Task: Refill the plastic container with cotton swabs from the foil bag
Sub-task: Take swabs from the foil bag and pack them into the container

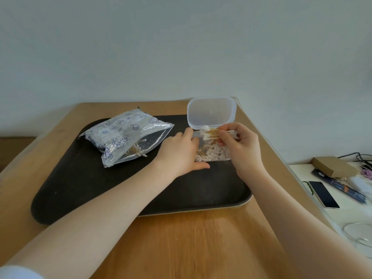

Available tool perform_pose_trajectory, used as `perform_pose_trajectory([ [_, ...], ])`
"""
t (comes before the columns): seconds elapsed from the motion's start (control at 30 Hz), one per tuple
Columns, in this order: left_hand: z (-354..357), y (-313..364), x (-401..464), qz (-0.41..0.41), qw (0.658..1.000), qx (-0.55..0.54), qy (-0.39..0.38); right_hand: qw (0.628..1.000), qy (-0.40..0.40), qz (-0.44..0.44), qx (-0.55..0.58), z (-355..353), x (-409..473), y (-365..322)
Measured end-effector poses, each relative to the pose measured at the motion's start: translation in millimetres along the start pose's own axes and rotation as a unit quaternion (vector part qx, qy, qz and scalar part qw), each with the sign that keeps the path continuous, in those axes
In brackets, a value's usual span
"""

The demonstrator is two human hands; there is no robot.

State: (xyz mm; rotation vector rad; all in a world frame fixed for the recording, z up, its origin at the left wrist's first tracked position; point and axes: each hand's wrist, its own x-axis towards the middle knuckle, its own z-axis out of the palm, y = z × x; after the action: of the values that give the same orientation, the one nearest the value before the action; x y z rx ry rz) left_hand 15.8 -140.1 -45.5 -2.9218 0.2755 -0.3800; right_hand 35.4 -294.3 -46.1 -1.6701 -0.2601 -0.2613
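A clear plastic container (214, 156) stands on the black tray (124, 194), its hinged lid (211, 113) upright at the back and several cotton swabs inside. My left hand (179, 153) grips the container's left side. My right hand (239, 146) holds a bundle of wooden-stick cotton swabs (210, 132) sideways over the container's opening. The foil bag (125, 135), printed with blue shells, lies open on the tray to the left, with a few swabs showing at its mouth.
The tray sits on a wooden table (191, 242). To the right, a lower white surface holds a phone (324, 195), a cardboard box (334, 167), cables and a glass rim (358, 234). A pale wall rises behind the table.
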Motion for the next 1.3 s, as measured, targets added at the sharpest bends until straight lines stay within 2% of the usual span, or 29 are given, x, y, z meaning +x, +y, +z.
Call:
perform_pose_trajectory([
  [0.1, 2, -2, -5, -0.002, 0.999, -0.046, 0.008, 1.0, 0.004, -0.016, -0.026, -2, 0, -1],
  [0.2, 8, -6, -12, -0.011, 0.992, -0.126, 0.02, 0.989, -0.009, -0.098, -0.114, -6, 0, -2],
  [0.3, 13, -4, -15, -0.048, 0.981, -0.185, 0.013, 0.952, -0.053, -0.217, -0.209, -8, 1, -3],
  [0.37, 15, -1, -15, -0.058, 0.981, -0.186, 0.024, 0.926, -0.078, -0.258, -0.265, -3, 3, -3],
  [0.43, 15, 0, -15, -0.055, 0.981, -0.18, 0.042, 0.913, -0.071, -0.275, -0.293, 4, 7, -4],
  [0.53, 15, 2, -17, -0.039, 0.983, -0.171, 0.054, 0.916, -0.043, -0.261, -0.302, 14, 14, -11],
  [0.6, 16, 2, -19, -0.03, 0.984, -0.167, 0.057, 0.908, -0.058, -0.257, -0.325, 19, 18, -12],
  [0.67, 18, 2, -20, -0.031, 0.982, -0.174, 0.066, 0.881, -0.083, -0.286, -0.369, 23, 18, -8],
  [0.8, 21, 3, -21, -0.029, 0.976, -0.195, 0.097, 0.779, -0.159, -0.356, -0.491, 29, 18, 1],
  [0.93, 27, 1, -25, -0.007, 0.966, -0.214, 0.142, 0.698, -0.217, -0.351, -0.586, 28, 15, 0],
  [1.03, 30, 2, -28, 0.0, 0.959, -0.236, 0.157, 0.696, -0.251, -0.318, -0.593, 23, 19, -2],
  [1.1, 28, 2, -27, -0.025, 0.947, -0.28, 0.152, 0.697, -0.285, -0.302, -0.585, 22, 22, -8],
  [1.23, 29, -2, -16, -0.065, 0.927, -0.36, 0.087, 0.618, -0.347, -0.289, -0.644, 23, 32, -12],
  [1.3, 30, -6, -11, -0.079, 0.927, -0.365, 0.025, 0.607, -0.354, -0.291, -0.649, 22, 41, -7],
])
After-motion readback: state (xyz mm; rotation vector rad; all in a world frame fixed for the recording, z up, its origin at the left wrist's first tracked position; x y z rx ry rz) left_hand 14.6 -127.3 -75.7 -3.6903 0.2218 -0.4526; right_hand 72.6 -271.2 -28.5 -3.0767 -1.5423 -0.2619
